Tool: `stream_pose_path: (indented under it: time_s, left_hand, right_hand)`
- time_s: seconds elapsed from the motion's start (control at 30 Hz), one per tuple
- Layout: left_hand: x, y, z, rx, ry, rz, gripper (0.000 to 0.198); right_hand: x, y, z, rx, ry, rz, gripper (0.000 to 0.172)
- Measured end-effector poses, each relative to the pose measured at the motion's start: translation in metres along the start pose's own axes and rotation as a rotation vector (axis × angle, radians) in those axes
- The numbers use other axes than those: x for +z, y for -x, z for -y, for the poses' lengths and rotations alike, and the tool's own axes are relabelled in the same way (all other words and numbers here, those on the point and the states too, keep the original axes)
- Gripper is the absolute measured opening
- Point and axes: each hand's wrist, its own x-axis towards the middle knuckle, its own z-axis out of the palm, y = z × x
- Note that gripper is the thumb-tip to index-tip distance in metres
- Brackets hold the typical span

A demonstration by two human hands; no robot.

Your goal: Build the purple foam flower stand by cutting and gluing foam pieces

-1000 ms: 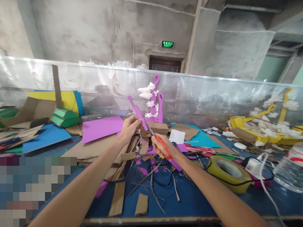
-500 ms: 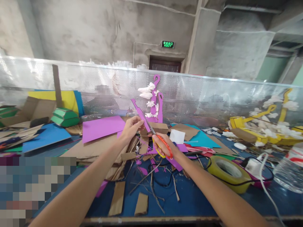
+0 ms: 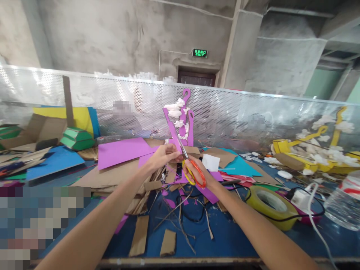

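Note:
My left hand [image 3: 164, 155] pinches the lower end of a narrow purple cardboard strip [image 3: 172, 125] that stands nearly upright above the table. My right hand [image 3: 197, 174] grips orange-and-yellow-handled scissors [image 3: 192, 168], and the blades reach up along the strip beside my left fingers. Right behind the strip stands a purple cardboard model with white fluffy bits [image 3: 184, 120]. Purple and brown offcuts [image 3: 180, 195] lie on the blue table under both hands.
A big purple sheet [image 3: 120, 152] and brown cardboard lie to the left. A yellow tape roll [image 3: 271, 204], black cable, white charger and plastic bottle [image 3: 344, 204] sit to the right. A perforated metal screen [image 3: 253, 116] runs along the back. A green box [image 3: 74, 139] stands far left.
The purple strip has swung from leaning left to nearly upright and shifted right. My left hand moved right toward the scissors, and the scissors rose slightly.

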Motion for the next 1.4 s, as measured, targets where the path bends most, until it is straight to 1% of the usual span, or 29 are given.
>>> stream_pose_path:
  time_s: [0.13, 0.33, 0.53, 0.6, 0.7, 0.77, 0.87, 1.13, 1.4]
  left_hand:
    - [0.006, -0.001, 0.002, 0.034, 0.004, -0.022, 0.024]
    - [0.005, -0.001, 0.002, 0.074, -0.028, -0.022, 0.022]
    - [0.005, -0.001, 0.002, 0.049, -0.06, -0.028, 0.022]
    - [0.003, -0.002, 0.001, 0.065, -0.046, -0.067, 0.025]
    - [-0.002, -0.004, -0.001, 0.132, -0.034, -0.201, 0.03]
    - [-0.006, -0.006, -0.001, 0.159, -0.013, -0.284, 0.032]
    - [-0.01, -0.008, -0.002, 0.166, 0.022, -0.335, 0.033]
    - [-0.015, -0.006, -0.002, 0.196, -0.062, -0.328, 0.025]
    - [-0.017, -0.005, 0.0, 0.176, -0.076, -0.325, 0.025]
  right_hand:
    - [0.003, 0.002, 0.002, -0.021, 0.068, -0.038, 0.044]
    - [0.003, 0.001, 0.001, -0.077, 0.109, -0.051, 0.039]
    - [0.001, 0.0, 0.0, -0.063, 0.127, -0.049, 0.042]
    - [0.0, 0.0, 0.0, -0.04, 0.126, -0.048, 0.044]
    - [-0.002, 0.0, -0.001, -0.003, 0.123, -0.035, 0.046]
    - [-0.003, -0.001, -0.001, 0.017, 0.123, -0.001, 0.046]
    - [-0.003, 0.0, 0.0, 0.028, 0.131, 0.044, 0.045]
    - [0.001, 0.003, 0.006, 0.04, 0.201, 0.038, 0.047]
    - [0.01, 0.007, 0.012, -0.002, 0.318, -0.059, 0.045]
